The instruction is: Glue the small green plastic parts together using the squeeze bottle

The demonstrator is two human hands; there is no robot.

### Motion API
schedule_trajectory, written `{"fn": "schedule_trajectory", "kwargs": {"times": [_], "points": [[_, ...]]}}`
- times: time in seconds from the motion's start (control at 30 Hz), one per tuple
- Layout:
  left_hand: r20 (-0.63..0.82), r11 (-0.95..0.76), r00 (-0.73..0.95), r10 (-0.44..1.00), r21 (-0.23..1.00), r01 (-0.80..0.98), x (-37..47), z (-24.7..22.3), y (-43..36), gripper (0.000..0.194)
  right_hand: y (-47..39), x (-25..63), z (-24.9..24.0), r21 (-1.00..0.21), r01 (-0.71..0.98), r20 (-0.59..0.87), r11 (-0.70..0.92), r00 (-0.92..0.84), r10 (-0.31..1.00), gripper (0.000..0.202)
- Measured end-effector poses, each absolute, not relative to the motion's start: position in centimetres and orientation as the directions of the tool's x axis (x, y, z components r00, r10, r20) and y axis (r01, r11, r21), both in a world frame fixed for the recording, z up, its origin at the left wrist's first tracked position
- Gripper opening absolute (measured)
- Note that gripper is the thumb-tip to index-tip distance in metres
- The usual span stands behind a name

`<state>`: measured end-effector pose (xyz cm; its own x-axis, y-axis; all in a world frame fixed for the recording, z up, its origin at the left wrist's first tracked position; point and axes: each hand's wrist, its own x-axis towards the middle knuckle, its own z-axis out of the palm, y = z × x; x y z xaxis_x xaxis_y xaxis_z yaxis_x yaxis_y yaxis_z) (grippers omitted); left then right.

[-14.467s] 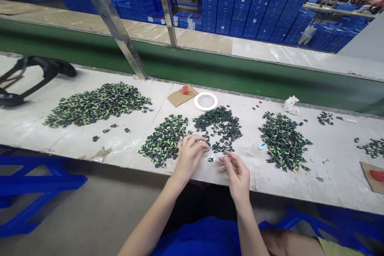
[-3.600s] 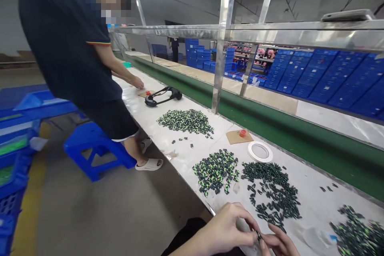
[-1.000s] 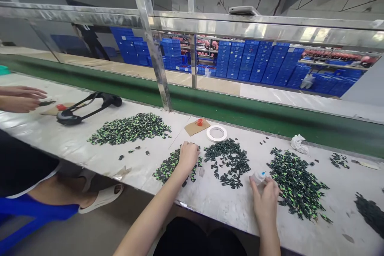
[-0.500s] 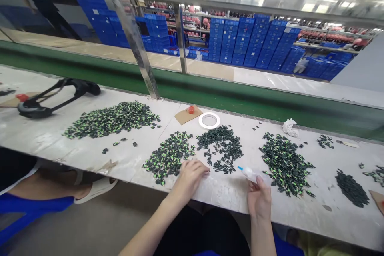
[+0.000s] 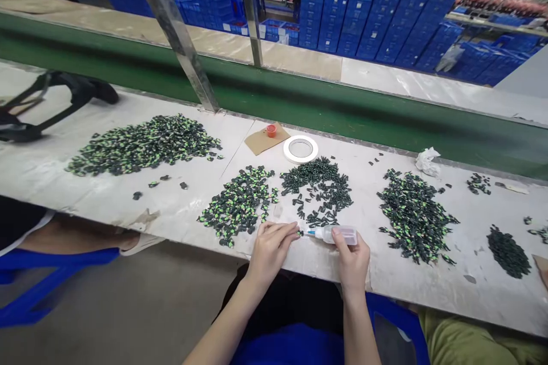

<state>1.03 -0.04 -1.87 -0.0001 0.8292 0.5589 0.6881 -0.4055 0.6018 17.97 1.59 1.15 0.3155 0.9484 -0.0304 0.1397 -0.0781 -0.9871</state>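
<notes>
My left hand (image 5: 274, 248) pinches a small dark part (image 5: 300, 233) at its fingertips, just above the table's front edge. My right hand (image 5: 353, 259) grips a clear squeeze bottle (image 5: 340, 234) lying almost level, its blue needle tip pointing left at the small part. Whether the tip touches the part I cannot tell. Beyond my hands lies a loose heap of small dark green pieces (image 5: 317, 168). A pile of black and bright-green parts (image 5: 237, 202) is beside my left hand, and a similar pile (image 5: 415, 217) sits right of the bottle.
A white tape roll (image 5: 300, 149) lies behind the heap, near a red cap (image 5: 271, 130) on cardboard (image 5: 257, 142). A larger pile (image 5: 148, 145) and a black frame (image 5: 64, 97) are to the left. A crumpled tissue (image 5: 427, 161) lies back right. People sit on both sides.
The squeeze bottle has swung level and moved left, so its tip now meets the left hand's fingertips. The camera view has tilted down. My left hand stays in about the same spot.
</notes>
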Motion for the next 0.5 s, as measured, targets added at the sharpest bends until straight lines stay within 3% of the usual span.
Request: {"fn": "schedule_trajectory", "kwargs": {"times": [0.5], "points": [[0.570,-0.376,-0.023,0.821,0.570,0.731,1.44,-1.33,-0.41,0.013,1.24,17.79,1.20,-0.982,0.137,-0.090,-0.131,0.269,0.959,0.029]]}}
